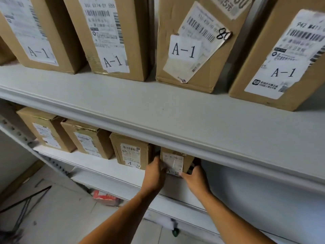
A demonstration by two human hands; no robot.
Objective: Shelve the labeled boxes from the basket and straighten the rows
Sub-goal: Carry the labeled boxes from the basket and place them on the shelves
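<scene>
Head view, single frame, looking down and forward at pale grey metal shelving.

At about 6 o'clock, both bare forearms reach up into the lower shelf (98, 166). Between the hands sits a small brown cardboard box with a white "A-2" label (175, 160), standing upright on the lower shelf, its top tucked under the front lip of the upper shelf (158, 110). The left hand (155, 171) grasps the box's left front edge, fingers wrapped around the corner. The right hand (195, 175) holds the box's right lower side; its thumb lies along the bottom front edge, and its fingers go behind the box, out of sight.

Just beside it at 9 o'clock stands another brown cardboard box marked "A-2" (131, 152), close to the left hand; whether the two boxes touch cannot be told. Further toward 9–10 o'clock stand two more brown labelled boxes (88, 138) on the same shelf, their label text too small to read.

Across 10 to 2 o'clock, the upper shelf carries four large brown cardboard boxes with white "A-1" labels (184, 50), standing apart with gaps between them.

At 7 o'clock, on the floor below, lies a blurred red-and-white object (105, 198). Near 8 o'clock, thin black metal rods (26, 199) cross the floor.
</scene>
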